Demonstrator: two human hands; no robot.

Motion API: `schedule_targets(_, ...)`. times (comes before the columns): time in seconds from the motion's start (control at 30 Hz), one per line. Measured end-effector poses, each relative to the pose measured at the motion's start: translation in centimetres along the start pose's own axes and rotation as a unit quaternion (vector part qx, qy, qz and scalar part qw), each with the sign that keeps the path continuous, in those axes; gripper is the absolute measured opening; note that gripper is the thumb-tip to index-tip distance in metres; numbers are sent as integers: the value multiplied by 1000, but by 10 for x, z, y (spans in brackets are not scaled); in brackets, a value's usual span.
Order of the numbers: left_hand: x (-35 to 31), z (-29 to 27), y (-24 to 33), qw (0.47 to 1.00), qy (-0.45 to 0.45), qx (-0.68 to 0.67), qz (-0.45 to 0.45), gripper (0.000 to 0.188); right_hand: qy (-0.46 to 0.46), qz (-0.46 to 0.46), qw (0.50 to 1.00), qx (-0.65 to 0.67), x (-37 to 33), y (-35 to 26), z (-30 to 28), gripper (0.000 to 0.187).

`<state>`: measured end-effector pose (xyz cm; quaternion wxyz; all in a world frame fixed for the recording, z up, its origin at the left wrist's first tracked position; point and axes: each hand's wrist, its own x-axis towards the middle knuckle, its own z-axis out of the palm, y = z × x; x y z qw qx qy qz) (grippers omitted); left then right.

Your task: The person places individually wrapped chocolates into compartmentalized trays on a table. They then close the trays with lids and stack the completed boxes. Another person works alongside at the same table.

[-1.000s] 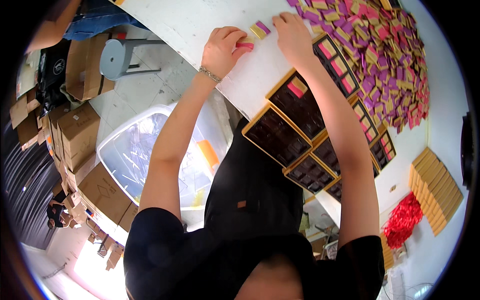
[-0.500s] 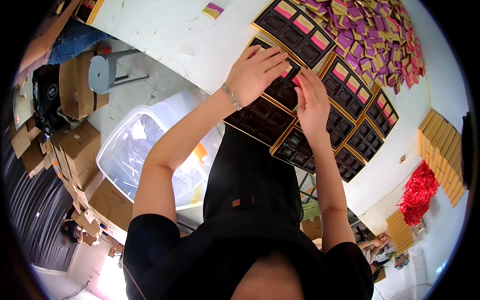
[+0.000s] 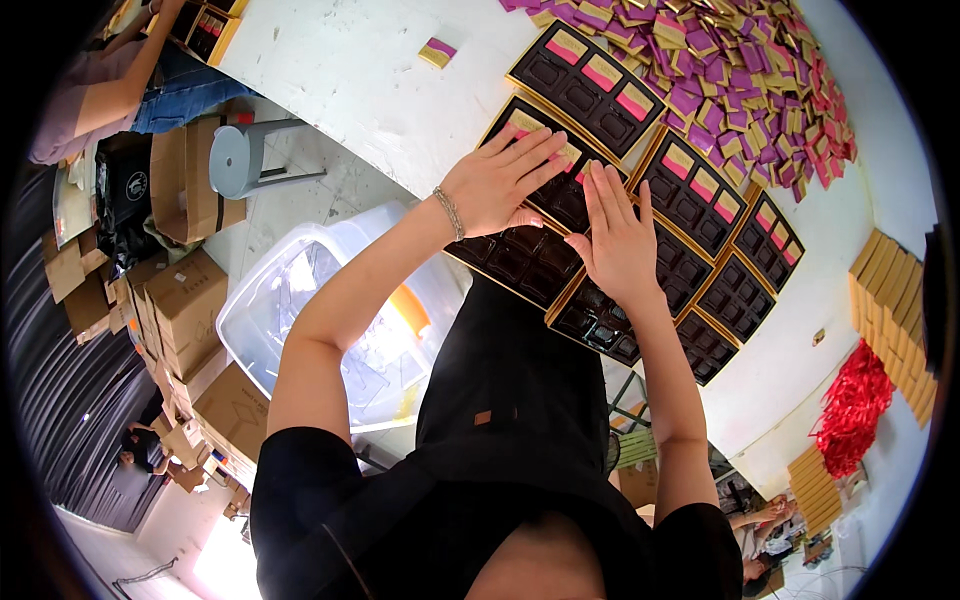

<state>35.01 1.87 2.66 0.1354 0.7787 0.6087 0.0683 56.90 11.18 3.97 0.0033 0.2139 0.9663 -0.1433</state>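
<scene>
My left hand (image 3: 500,187), with a bracelet at its wrist, lies with fingers stretched out across the left side of a gold-edged box with a dark compartment tray (image 3: 562,202). Pink-and-gold wrapped pieces (image 3: 524,121) sit in that tray's far row, partly hidden by my fingers. My right hand (image 3: 622,245) reaches over the same tray's right side, fingers straight, fingertips by the row's right end. Neither hand shows anything held. Beyond stands a similar box (image 3: 590,95) with three such pieces in its far row. Nearer me, another tray (image 3: 530,262) shows bare compartments.
More trays stand to the right, some with a filled far row (image 3: 692,185). A large heap of purple, pink and gold pieces (image 3: 725,90) covers the far right. One loose piece (image 3: 437,52) lies far left. A clear plastic bin (image 3: 300,300) and a stool (image 3: 237,160) stand left.
My left hand has drawn slightly nearer me over the tray. My right hand's bent fingers have straightened and spread. The whole view has shifted slightly; a co-worker's arm shows more at upper left.
</scene>
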Motion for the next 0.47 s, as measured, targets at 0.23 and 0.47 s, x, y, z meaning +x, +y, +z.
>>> schedule_targets(0.23,-3,1,-10,997,53,-57,9,89,43,-11,999,3,24,-17,-4,81)
schedule_targets(0.47,-16,-5,-28,999,14,33,-39,86,2,3,1000,-24,28,-18,16,86)
